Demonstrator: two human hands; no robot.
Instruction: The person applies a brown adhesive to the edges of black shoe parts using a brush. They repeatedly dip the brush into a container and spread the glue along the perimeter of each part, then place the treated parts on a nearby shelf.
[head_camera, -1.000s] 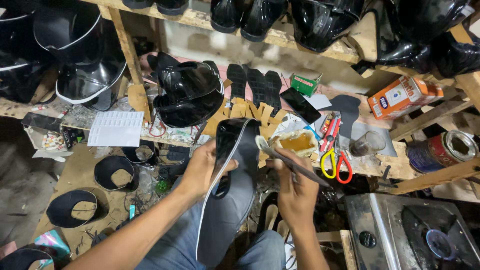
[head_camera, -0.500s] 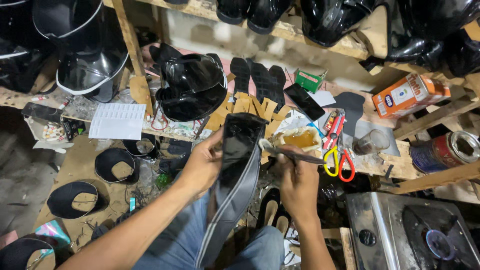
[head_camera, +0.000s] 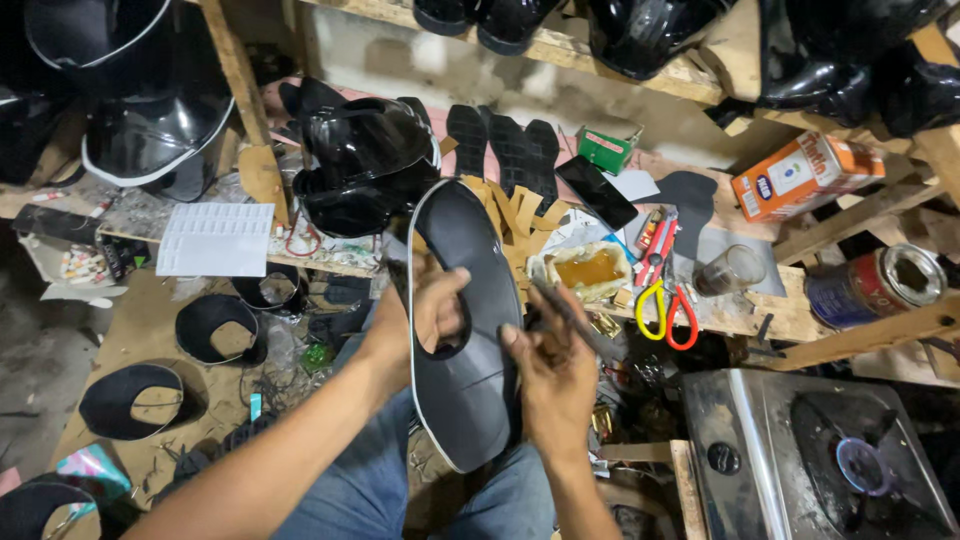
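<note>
A flat black leather shoe upper (head_camera: 472, 340) with a pale edge and an oval cut-out stands upright over my lap. My left hand (head_camera: 425, 310) grips it from behind, the thumb poking through the cut-out. My right hand (head_camera: 555, 375) holds a thin dark brush (head_camera: 570, 318) and presses against the piece's right edge. Just behind the brush tip sits an open tub of amber glue (head_camera: 585, 268) on the bench.
Yellow and red scissors (head_camera: 665, 300), a glass (head_camera: 728, 270), an orange box (head_camera: 805, 175) and a tin can (head_camera: 878, 285) lie on the wooden bench (head_camera: 740, 320). A metal stove (head_camera: 815, 450) is at lower right. Black shoe parts (head_camera: 365, 160) crowd the shelf; curved black pieces (head_camera: 130, 400) lie on the floor at left.
The leather piece has turned from edge-on to face me flat. My right hand with the brush has come off the glue tub and down onto the piece's right edge.
</note>
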